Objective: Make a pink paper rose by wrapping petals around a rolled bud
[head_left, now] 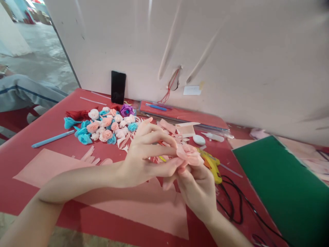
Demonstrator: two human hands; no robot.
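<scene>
A pink paper flower (189, 154) is held up between my two hands, above the middle of the table. The thumb and fingers of my left hand (151, 152) pinch its petals from the left. From below, my right hand (197, 187) grips the flower's base between thumb and fingers; the base itself is mostly hidden. Beneath my hands lies a large sheet of pink paper (144, 206). Just behind my right hand rests a yellow glue gun (212, 166), partly covered by the hand and flower.
Several finished paper flowers (106, 123) are heaped at the back left, beside a blue pen (52, 139). A phone (118, 87) leans on the white panel (144, 41). At right lie a green board (280, 185) and the black cord (240, 202). A person's leg (31, 91) shows far left.
</scene>
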